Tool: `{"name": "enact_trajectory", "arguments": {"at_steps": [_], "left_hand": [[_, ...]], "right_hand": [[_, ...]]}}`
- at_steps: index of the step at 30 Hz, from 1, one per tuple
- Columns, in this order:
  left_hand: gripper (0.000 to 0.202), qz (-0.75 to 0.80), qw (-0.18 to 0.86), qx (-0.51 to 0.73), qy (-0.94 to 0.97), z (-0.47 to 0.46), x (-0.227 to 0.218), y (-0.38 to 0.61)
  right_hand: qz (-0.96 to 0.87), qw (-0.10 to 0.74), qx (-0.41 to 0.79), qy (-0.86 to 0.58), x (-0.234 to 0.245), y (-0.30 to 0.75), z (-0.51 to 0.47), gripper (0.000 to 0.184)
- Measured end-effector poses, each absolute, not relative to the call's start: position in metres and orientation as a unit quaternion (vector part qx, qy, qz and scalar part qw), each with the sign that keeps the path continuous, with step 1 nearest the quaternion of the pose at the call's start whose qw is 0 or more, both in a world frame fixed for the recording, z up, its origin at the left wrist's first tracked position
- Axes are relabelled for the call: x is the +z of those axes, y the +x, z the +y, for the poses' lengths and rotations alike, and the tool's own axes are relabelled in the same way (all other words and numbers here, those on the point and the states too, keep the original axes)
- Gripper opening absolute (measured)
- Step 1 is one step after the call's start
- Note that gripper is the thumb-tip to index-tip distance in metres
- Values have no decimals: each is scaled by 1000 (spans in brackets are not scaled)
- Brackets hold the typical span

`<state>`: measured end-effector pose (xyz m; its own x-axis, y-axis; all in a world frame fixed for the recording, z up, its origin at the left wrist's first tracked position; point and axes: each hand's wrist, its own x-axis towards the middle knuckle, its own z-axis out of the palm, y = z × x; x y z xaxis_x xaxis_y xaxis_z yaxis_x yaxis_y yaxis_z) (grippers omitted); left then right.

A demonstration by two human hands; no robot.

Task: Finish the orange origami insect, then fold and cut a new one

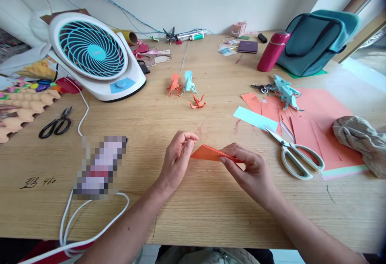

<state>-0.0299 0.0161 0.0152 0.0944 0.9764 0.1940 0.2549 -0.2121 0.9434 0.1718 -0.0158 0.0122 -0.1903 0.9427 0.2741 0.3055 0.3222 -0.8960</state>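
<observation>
A folded strip of orange paper [206, 153], pointed at its left end, is held a little above the wooden table. My right hand [245, 163] pinches its right end between thumb and fingers. Close to the pointed tip is my left hand [177, 157], its fingers loosely curled and the thumb a little apart from them, with nothing seen in its grasp. Whether it touches the tip is hard to tell. Beyond the hands stand folded paper figures: an orange one [174, 85], a light blue one [188, 81] and a small orange piece with spread points [198, 102].
To the right lie white-handled scissors [301, 160], a light blue strip [255, 118], orange sheets [325, 135] and blue folded figures [286, 91]. A fan [93, 50], black scissors [57, 123], a blurred phone [101, 167] and a white cable [128, 203] are left. A pink bottle [273, 52] stands behind.
</observation>
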Motion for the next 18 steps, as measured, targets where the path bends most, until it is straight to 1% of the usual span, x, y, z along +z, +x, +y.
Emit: {"name": "enact_trajectory", "arguments": {"at_steps": [1, 3, 5, 8, 13, 18], "left_hand": [[30, 470, 386, 459, 647, 16, 17, -30], [27, 447, 411, 437, 664, 15, 19, -30], [25, 456, 450, 413, 647, 16, 18, -29], [27, 472, 492, 412, 604, 17, 15, -28], [33, 484, 540, 367, 583, 19, 14, -31], [44, 479, 538, 347, 601, 22, 11, -36]], "right_hand": [[-658, 439, 400, -464, 12, 172, -15, 17], [-624, 429, 454, -470, 11, 172, -13, 20], [-603, 420, 488, -471, 10, 172, -11, 23], [-574, 409, 524, -478, 8, 173, -8, 29], [-557, 383, 529, -513, 6, 175, -5, 39], [-563, 354, 534, -523, 2, 176, -4, 44]]}}
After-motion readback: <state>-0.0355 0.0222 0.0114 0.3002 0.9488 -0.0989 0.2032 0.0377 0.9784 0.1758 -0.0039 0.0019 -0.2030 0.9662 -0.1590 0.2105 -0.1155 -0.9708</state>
